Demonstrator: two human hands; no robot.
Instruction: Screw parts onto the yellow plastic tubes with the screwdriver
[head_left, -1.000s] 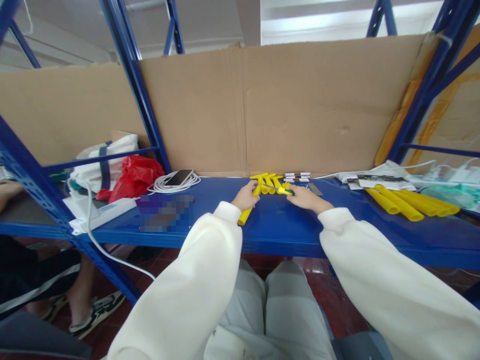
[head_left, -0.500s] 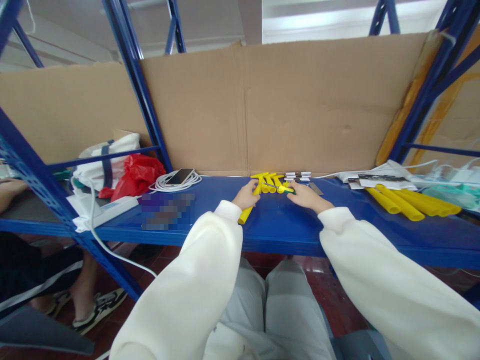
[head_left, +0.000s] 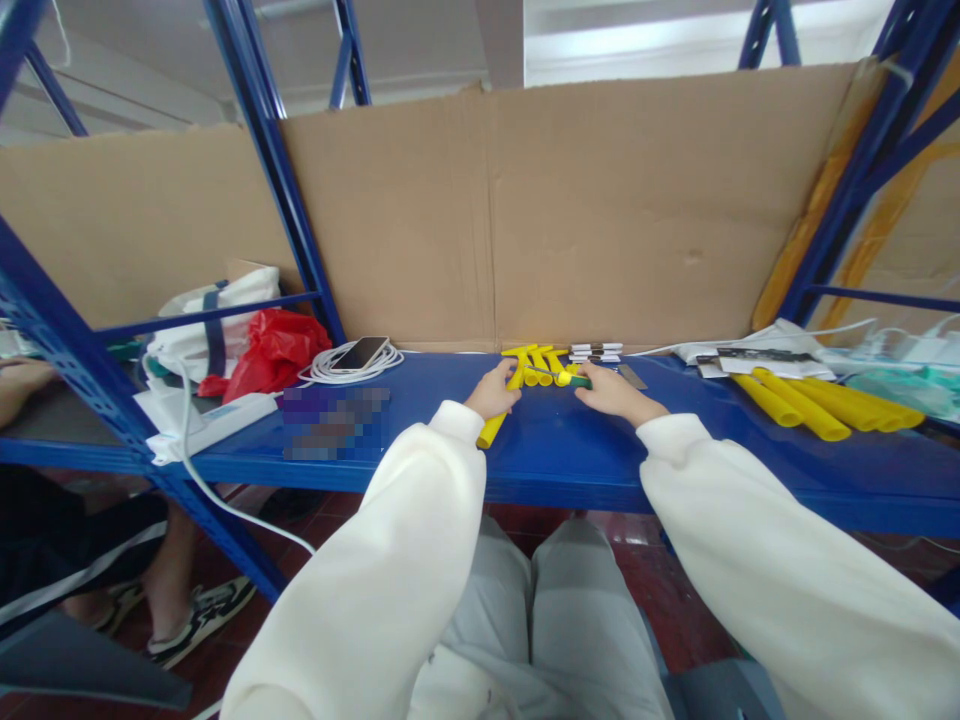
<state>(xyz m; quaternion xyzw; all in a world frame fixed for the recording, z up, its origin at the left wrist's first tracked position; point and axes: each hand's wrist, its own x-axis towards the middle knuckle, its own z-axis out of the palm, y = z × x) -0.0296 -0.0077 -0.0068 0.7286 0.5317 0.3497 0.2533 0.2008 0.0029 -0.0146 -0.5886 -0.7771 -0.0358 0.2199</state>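
From my end of the feed, I have both hands at work over the blue shelf [head_left: 555, 440], near the middle of the scene. My left hand [head_left: 493, 391] is wrapped around a yellow T-shaped piece [head_left: 491, 431]; its tubular end sticks out below the fingers toward the near edge, and its crossbar shows beyond them on the far side. The grip sits between those two ends.

My right hand [head_left: 604, 390] has its fingers closed on the back of a screwdriver [head_left: 576, 381] with a green-and-yellow handle. The handle comes out to the left of the fingertips, and the thin shaft runs on left toward the piece in my other hand. At this size I can't be sure whether the tip touches it.

Just beyond the screwdriver, between my hands, more yellow T-shaped pieces [head_left: 541, 368] lie side by side. To their far right is a small stack of black-and-white items [head_left: 596, 352], and a flat grey piece [head_left: 632, 377] lies just beyond my right hand. Well off to the right, loose yellow tubes [head_left: 801, 408] point toward the near edge. Far left, a phone [head_left: 365, 352] rests on a coiled white cable [head_left: 330, 377].
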